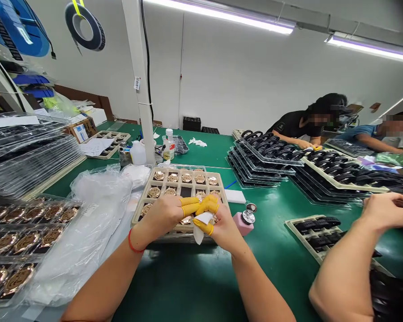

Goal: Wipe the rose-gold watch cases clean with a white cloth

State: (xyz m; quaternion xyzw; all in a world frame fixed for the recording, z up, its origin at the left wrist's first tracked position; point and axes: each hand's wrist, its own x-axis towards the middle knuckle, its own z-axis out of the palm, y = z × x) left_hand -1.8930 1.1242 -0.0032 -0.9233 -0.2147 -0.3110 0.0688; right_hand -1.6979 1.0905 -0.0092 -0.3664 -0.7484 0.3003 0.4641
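My left hand (pixel 166 212), with yellow finger cots and a red cord at the wrist, reaches over a beige tray (pixel 141 200). Its fingers are pressed together against those of the other hand; whatever they pinch is hidden. A white wipe (pixel 198 235) hangs from my right hand (pixel 220 222), folded between the yellow-covered thumb and fingers. Round gold-coloured watch cases (pixel 186 177) sit in the tray's compartments beneath and beyond both hands. One dark compartment (pixel 187 193) just behind the fingers shows no case.
Right of the tray stand a pink pump bottle (pixel 242 224) and a white block (pixel 235 197). Plastic bags (pixel 77 237) and trays of gold cases (pixel 25 241) lie left. Stacked trays of black straps (pixel 265 152) rise at right. A neighbour's arm (pixel 352 255) reaches in; two people work beyond.
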